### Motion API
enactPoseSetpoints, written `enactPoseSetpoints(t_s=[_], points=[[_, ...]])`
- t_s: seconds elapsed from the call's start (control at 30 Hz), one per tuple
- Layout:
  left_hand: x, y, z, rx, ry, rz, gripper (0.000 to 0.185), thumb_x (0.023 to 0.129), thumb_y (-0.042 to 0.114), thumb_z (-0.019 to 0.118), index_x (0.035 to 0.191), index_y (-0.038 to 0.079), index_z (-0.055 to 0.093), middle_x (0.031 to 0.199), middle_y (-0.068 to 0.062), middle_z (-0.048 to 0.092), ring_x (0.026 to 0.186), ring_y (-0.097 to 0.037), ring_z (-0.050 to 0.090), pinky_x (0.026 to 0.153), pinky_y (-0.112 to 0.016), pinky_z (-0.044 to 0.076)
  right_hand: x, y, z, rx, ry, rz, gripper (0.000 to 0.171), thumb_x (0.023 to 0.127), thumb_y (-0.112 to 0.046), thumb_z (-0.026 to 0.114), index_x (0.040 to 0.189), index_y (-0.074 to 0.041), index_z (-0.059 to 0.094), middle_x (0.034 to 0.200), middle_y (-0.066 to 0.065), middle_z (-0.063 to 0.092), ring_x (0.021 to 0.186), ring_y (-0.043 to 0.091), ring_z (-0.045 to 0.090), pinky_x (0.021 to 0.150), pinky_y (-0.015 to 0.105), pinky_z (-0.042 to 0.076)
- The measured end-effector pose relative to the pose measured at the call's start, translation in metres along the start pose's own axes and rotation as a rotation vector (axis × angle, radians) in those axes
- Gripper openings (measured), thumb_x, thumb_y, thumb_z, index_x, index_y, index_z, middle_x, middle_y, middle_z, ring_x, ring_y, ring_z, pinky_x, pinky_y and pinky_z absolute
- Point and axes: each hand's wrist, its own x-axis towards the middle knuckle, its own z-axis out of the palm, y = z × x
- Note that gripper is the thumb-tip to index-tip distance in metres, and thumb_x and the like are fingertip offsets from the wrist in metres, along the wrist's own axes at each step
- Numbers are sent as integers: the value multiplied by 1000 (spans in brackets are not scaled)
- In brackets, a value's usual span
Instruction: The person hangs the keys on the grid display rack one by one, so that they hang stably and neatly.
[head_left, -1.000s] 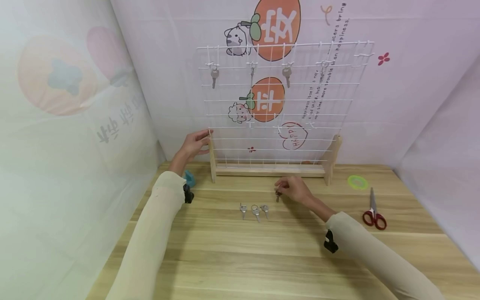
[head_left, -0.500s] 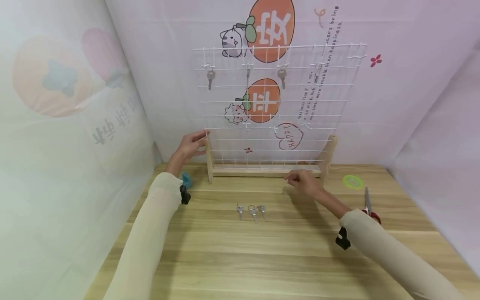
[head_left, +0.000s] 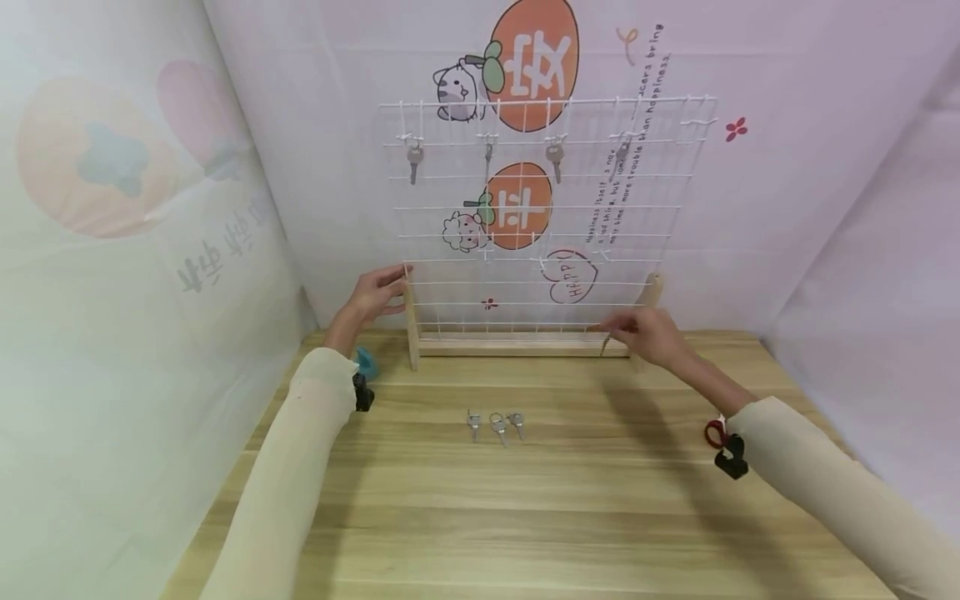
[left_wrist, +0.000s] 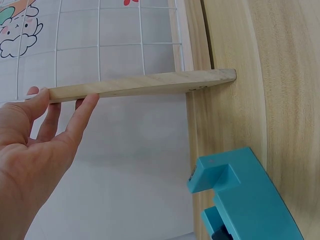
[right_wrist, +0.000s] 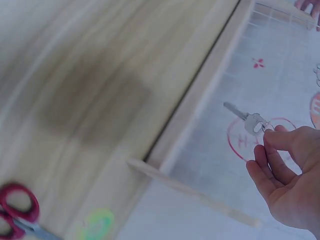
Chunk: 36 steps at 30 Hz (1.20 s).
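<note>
A white wire grid rack (head_left: 540, 217) on a wooden base stands at the back of the table. Three keys (head_left: 413, 158) hang along its top row. My left hand (head_left: 397, 287) rests straight fingers (left_wrist: 82, 110) against the rack's left wooden post (left_wrist: 145, 84). In front of the rack's right post, my right hand (head_left: 611, 329) is lifted off the table and pinches a small silver key (right_wrist: 246, 118) by its head, the blade pointing away from the palm. Three more keys (head_left: 495, 423) lie in a row on the table, between my arms.
A teal plastic object (left_wrist: 240, 200) sits on the table by my left wrist. Red-handled scissors (right_wrist: 20, 210) and a green ring (right_wrist: 97, 222) lie near the table's right side. Printed cloth walls enclose the wooden table (head_left: 525, 517) on three sides.
My right hand has lifted the key from the table and carried it right and back, up to the rack's lower right. The left hand has stayed on the post.
</note>
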Motion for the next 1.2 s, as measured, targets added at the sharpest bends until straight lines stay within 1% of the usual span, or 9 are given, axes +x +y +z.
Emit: enactPoseSetpoints(t_s=[0.3,0.43,0.5,0.63,0.73,0.83,0.9,1.07,1.2], points=[[-15,17,-1,-21,-22,-34,51,110,4,50,160,7,41,168,-13,31,147,-41,39,116,-60,40,11,-11,-50,-44,-28,70,12,93,4,73,102,-1,79,96,16,77,86,33,75,76,48,64],[-15,19,-1,-20,-34,-35,51,110,4,49,160,6,39,168,-13,30,147,-41,38,117,-60,39,17,-15,-77,-64,7,76,13,93,6,72,102,-1,79,97,17,77,89,34,75,80,50,64],[-13,17,-1,-21,-34,-34,51,110,4,49,160,6,39,168,-13,30,147,-41,38,117,-61,39,21,-18,-92,-87,36,71,13,93,6,71,102,-1,79,97,17,77,89,35,75,81,47,64],[-6,9,-3,-14,-19,-25,50,111,7,49,160,8,41,168,-11,32,147,-41,40,116,-61,40,30,-24,-121,-117,114,51,13,93,6,71,104,0,78,99,18,77,89,31,75,77,14,59],[-2,3,-4,-4,-1,-13,48,111,10,50,159,11,44,167,-9,35,145,-39,43,115,-59,42,38,-30,-142,-121,187,35,13,94,4,72,104,1,78,100,19,77,84,7,72,74,-3,46],[0,0,-3,5,6,0,48,111,10,51,158,12,45,166,-9,36,143,-38,45,114,-58,45,47,-37,-161,-121,257,34,12,95,2,72,106,1,78,103,19,77,80,-18,59,74,-4,45],[1,-1,-3,6,5,7,48,111,10,51,158,12,45,167,-9,36,143,-38,45,113,-57,45,52,-41,-173,-118,299,45,13,96,-2,72,107,2,78,105,21,77,79,-26,53,75,-3,45],[2,-2,-2,6,5,5,48,111,11,51,158,12,46,166,-8,37,142,-37,46,113,-56,46,68,-51,-198,-81,418,102,19,97,-10,72,111,2,78,106,15,78,80,-23,56,82,3,51],[1,-2,-1,8,3,1,47,111,11,51,158,12,46,166,-9,36,142,-38,45,113,-57,46,79,-54,-212,-56,509,146,24,98,-16,71,114,1,78,104,-1,78,82,-22,56,92,11,53]])
